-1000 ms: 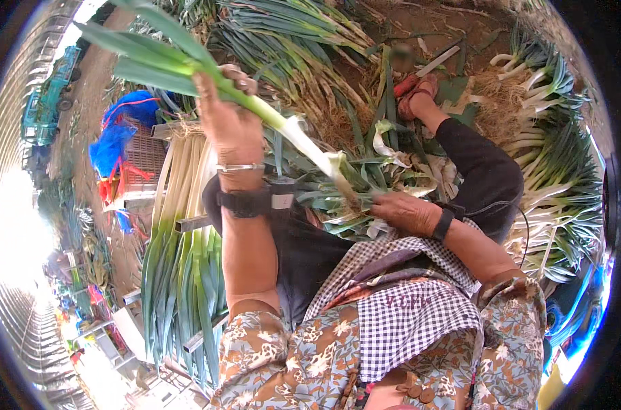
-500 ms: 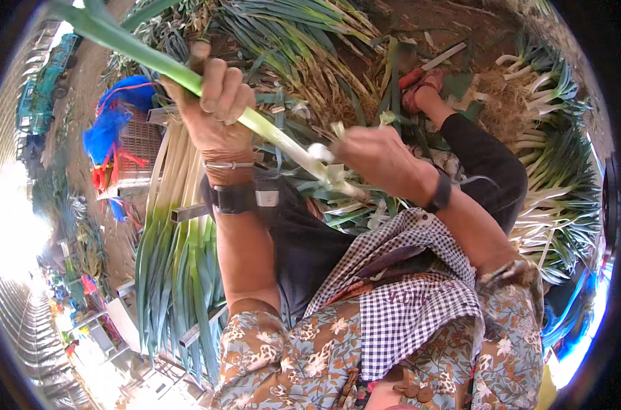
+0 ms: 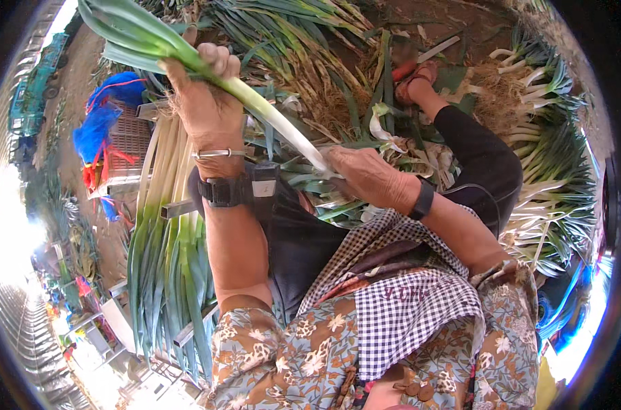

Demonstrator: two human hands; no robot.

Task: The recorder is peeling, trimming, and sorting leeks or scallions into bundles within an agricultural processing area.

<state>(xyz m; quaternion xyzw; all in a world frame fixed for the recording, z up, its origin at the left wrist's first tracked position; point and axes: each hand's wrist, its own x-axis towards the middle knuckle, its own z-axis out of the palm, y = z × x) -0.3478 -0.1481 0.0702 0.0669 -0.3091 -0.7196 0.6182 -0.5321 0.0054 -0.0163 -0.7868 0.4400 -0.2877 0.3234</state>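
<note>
Head view: both hands work over the lap, the leek (image 3: 276, 121) slanting between them from upper left to lower right.
Left hand (image 3: 208, 113): fingers wrapped around the upper stem, where green turns pale; the thumb lies along the near side.
Right hand (image 3: 375, 176): fingers bent in at the white lower end; whether they pinch or merely touch, I cannot tell.
Leek ends: the leaves reach the picture's top edge; the lower tip is partly hidden by the right fingers.
Left side: a bundle of leeks (image 3: 177, 246) stands close beside the left forearm, with a metal bar end (image 3: 179, 209) jutting toward the knee.
Right side: the bent right knee (image 3: 498, 164) bounds the space, with a row of leeks (image 3: 549, 171) beyond it.
Far side: loose leaves (image 3: 392, 137) and a leek pile (image 3: 303, 55) crowd the ground; brown soil (image 3: 484, 31) shows near the foot.
</note>
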